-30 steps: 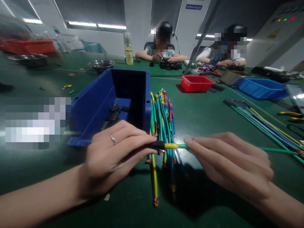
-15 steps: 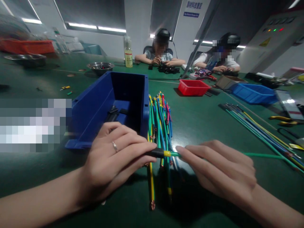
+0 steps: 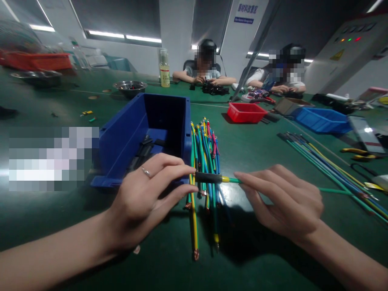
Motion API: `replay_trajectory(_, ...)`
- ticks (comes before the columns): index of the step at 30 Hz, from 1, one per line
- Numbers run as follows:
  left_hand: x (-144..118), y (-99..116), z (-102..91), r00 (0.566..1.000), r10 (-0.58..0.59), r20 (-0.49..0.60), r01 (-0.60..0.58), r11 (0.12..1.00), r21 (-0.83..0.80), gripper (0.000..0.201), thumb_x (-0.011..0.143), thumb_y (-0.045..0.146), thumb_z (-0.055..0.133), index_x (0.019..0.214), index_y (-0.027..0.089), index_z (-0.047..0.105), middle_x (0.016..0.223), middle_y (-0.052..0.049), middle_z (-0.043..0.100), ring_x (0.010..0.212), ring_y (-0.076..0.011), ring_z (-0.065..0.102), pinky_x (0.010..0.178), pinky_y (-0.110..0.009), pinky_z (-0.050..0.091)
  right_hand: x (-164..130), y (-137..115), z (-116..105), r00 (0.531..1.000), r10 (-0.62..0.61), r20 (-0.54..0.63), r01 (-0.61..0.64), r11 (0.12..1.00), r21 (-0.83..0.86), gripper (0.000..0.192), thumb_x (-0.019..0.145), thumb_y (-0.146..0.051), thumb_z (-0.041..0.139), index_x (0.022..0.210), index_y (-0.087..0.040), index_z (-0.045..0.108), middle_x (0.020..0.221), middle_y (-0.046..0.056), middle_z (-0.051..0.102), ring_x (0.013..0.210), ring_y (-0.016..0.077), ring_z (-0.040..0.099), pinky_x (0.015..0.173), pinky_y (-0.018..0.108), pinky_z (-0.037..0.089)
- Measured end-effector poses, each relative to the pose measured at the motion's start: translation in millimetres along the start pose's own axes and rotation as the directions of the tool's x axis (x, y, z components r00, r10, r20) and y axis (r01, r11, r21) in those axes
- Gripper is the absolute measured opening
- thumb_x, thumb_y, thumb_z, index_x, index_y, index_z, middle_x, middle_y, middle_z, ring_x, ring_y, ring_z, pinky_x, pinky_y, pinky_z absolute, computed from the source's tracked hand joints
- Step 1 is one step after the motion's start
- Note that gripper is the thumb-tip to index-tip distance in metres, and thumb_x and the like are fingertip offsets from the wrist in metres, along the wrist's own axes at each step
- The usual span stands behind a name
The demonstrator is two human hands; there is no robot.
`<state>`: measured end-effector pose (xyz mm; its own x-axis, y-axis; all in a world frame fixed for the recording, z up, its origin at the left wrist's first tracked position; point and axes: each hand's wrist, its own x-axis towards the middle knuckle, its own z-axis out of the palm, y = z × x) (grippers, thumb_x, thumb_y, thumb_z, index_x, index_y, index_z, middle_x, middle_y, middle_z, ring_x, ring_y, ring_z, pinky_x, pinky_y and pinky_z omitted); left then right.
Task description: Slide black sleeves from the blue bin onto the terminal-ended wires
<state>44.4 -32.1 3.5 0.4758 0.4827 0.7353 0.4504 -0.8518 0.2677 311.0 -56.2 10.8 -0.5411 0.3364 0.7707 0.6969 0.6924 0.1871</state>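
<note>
My left hand, with a ring on one finger, pinches a short black sleeve at its left end. My right hand grips a green wire whose yellow-banded end meets the sleeve's right end. Both hands hover just above a bundle of green, blue, yellow and red wires lying on the green table. The green wire trails off to the right. A dark blue bin with black parts inside sits just behind my left hand.
A second spread of long wires lies at the right beside yellow-handled pliers. Farther back stand a red tray, a blue tray, a metal bowl and a bottle. Two other people work across the table.
Both hands rose slightly with the wire and sleeve. More of the black sleeve now shows between my hands, and the yellow band sits closer to my right fingertips.
</note>
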Motion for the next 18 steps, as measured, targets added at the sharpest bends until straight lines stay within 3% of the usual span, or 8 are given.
replay_trajectory(6, -0.3, -1.1, -1.5, 0.998, 0.049, 0.025, -0.049, 0.999, -0.011, 0.021, 0.092, 0.013, 0.067, 0.113, 0.014, 0.065, 0.101, -0.005, 0.068, 0.092, -0.0110, 0.066, 0.082, -0.020, 0.056, -0.7, -1.6, 0.0, 0.999, -0.035, 0.038, 0.034, 0.999, 0.022, 0.019, 0.085, -0.003, 0.065, 0.102, -0.009, 0.069, 0.076, 0.006, 0.071, 0.061, 0.0114, 0.052, 0.054, 0.023, 0.041)
replay_trajectory(12, -1.9, -4.6, -1.2, 0.990, 0.115, 0.083, -0.110, 0.992, -0.063, 0.022, 0.093, 0.014, 0.066, 0.114, 0.015, 0.067, 0.101, -0.008, 0.071, 0.093, -0.0157, 0.065, 0.079, -0.028, 0.057, -1.5, -5.7, 1.2, 0.994, -0.083, 0.065, 0.081, 0.996, 0.036, 0.025, 0.083, -0.002, 0.064, 0.106, -0.010, 0.068, 0.077, 0.005, 0.071, 0.062, 0.0123, 0.055, 0.053, 0.025, 0.042)
replay_trajectory(18, -2.3, -5.0, -0.6, 0.987, 0.131, 0.089, -0.126, 0.991, -0.055, 0.021, 0.091, 0.014, 0.069, 0.112, 0.012, 0.068, 0.100, -0.009, 0.072, 0.092, -0.0154, 0.064, 0.078, -0.027, 0.055, -2.1, -7.0, 2.1, 0.995, -0.069, 0.076, 0.067, 0.997, 0.036, 0.024, 0.086, -0.004, 0.064, 0.109, -0.012, 0.067, 0.079, 0.005, 0.073, 0.062, 0.0113, 0.055, 0.054, 0.024, 0.041)
